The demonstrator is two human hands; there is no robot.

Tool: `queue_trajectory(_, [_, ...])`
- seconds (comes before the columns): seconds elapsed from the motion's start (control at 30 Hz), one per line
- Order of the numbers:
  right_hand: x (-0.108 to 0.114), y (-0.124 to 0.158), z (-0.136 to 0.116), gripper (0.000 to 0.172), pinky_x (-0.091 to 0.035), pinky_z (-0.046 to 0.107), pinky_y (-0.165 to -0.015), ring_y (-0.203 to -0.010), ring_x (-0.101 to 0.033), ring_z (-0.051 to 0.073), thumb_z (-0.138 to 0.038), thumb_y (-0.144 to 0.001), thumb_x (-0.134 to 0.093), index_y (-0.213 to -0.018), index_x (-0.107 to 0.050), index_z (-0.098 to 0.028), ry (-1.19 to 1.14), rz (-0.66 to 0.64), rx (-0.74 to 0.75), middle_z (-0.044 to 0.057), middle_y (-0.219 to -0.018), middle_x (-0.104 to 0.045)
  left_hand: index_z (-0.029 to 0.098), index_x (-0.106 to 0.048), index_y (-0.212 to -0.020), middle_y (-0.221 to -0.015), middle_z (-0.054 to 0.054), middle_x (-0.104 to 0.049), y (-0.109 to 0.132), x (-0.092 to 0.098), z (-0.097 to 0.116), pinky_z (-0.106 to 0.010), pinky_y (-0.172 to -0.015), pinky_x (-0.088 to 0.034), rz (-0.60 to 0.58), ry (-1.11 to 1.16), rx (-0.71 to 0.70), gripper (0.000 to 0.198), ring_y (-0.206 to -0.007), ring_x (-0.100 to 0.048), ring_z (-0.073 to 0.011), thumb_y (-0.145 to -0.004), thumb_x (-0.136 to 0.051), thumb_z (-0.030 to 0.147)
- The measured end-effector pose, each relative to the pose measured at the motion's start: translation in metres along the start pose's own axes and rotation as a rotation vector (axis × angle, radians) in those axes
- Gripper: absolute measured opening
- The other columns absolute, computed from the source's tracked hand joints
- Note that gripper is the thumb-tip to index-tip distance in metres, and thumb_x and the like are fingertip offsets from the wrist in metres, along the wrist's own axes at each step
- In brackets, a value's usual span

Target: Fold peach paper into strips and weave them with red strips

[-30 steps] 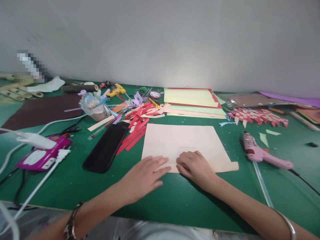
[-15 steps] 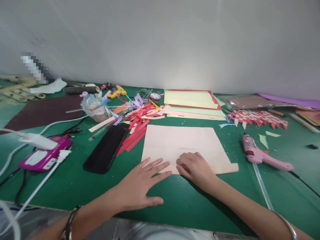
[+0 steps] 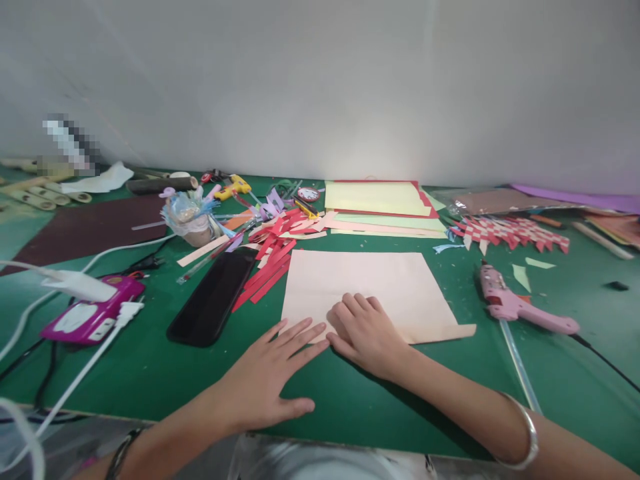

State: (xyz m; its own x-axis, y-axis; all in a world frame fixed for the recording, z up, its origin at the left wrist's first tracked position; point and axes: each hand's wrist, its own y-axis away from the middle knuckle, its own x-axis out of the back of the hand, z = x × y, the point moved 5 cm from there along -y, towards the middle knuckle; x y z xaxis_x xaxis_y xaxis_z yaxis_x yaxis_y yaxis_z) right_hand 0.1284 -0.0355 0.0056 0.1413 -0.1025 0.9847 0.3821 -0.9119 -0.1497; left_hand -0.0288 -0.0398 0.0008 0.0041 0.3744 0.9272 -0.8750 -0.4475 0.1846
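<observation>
A pale pink sheet of paper (image 3: pixel 365 277) lies on the green table, its near edge folded over into a narrow strip (image 3: pixel 445 332) that sticks out at the right. My left hand (image 3: pixel 273 373) is open, fingers spread, with the fingertips on the sheet's near left corner. Close beside it, my right hand (image 3: pixel 367 333) is closed, fingers curled and pressed onto the near edge of the paper. The right hand hides part of the fold. Left of the sheet are a black phone (image 3: pixel 213 297) and red paper strips (image 3: pixel 265 277).
A pink glue gun (image 3: pixel 525 310) with a clear glue stick lies at the right. Behind the sheet are stacked coloured papers (image 3: pixel 377 198) and a woven red-and-white paper piece (image 3: pixel 510 233). At the left sit a purple power strip (image 3: pixel 95 310) with cords and a container of scraps (image 3: pixel 193 217).
My right hand has slid left along the paper's near edge, close up to my left hand, baring more of the folded strip. My left hand stays spread at the corner.
</observation>
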Motion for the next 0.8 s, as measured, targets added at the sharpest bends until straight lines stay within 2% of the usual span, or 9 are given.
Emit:
queue_trajectory(0.13, [-0.004,0.011,0.012,0.022,-0.036,0.036,-0.074,-0.087,-0.046,0.022,-0.038,-0.085,-0.046,-0.094,-0.053,-0.02,-0.053,0.013,-0.031,0.007,-0.095,-0.055,0.033,-0.014,-0.141,-0.147,-0.001,-0.019,-0.001,0.003,0.001,-0.046,-0.108,-0.015,0.023,0.016,-0.008,0.072,-0.133,-0.02,-0.0262,-0.081,-0.049,0.053])
queue_trajectory(0.27, [-0.004,0.037,0.039,0.029,-0.038,0.041,-0.087,-0.108,-0.043,0.025,-0.039,-0.086,-0.043,-0.107,-0.051,-0.021,-0.096,0.045,-0.09,0.011,-0.116,-0.051,0.032,-0.018,-0.14,-0.146,-0.002,-0.022,-0.001,0.004,0.001,-0.046,-0.108,-0.017,0.028,0.027,-0.018,0.071,-0.133,-0.021,-0.0263,-0.081,-0.051,0.051])
queue_trajectory(0.43, [-0.006,0.065,0.065,0.046,-0.032,0.044,-0.101,-0.132,-0.022,0.025,-0.043,-0.089,-0.036,-0.131,-0.038,-0.022,-0.028,0.004,-0.105,0.008,-0.139,-0.036,0.032,-0.015,-0.141,-0.147,-0.001,-0.019,-0.001,0.003,0.0,-0.047,-0.107,-0.017,0.013,-0.004,-0.015,0.07,-0.133,-0.019,-0.0263,-0.083,-0.047,0.052])
queue_trajectory(0.5, [-0.007,0.075,0.073,0.049,-0.029,0.044,-0.104,-0.134,-0.018,0.024,-0.042,-0.091,-0.034,-0.136,-0.031,-0.024,0.008,-0.02,-0.106,0.006,-0.144,-0.03,0.031,-0.014,-0.141,-0.147,-0.001,-0.017,-0.001,0.002,-0.001,-0.048,-0.107,-0.017,-0.004,-0.011,-0.01,0.07,-0.134,-0.019,-0.0265,-0.082,-0.046,0.052])
queue_trajectory(0.67, [-0.006,0.095,0.089,0.054,-0.028,0.044,-0.104,-0.134,-0.02,0.021,-0.039,-0.092,-0.031,-0.142,-0.014,-0.031,0.045,-0.069,-0.154,0.001,-0.147,-0.022,0.032,-0.011,-0.141,-0.148,0.0,-0.016,-0.001,0.0,-0.003,-0.046,-0.107,-0.016,-0.018,-0.014,-0.013,0.071,-0.134,-0.018,-0.026,-0.083,-0.045,0.054])
queue_trajectory(0.8, [-0.004,0.098,0.091,0.054,-0.028,0.044,-0.105,-0.134,-0.019,0.02,-0.039,-0.092,-0.031,-0.142,-0.011,-0.031,0.053,-0.077,-0.165,0.0,-0.147,-0.021,0.03,-0.016,-0.141,-0.147,0.0,-0.018,-0.001,0.002,-0.001,-0.045,-0.108,-0.015,0.029,-0.056,-0.031,0.065,-0.133,-0.02,-0.0251,-0.085,-0.045,0.045])
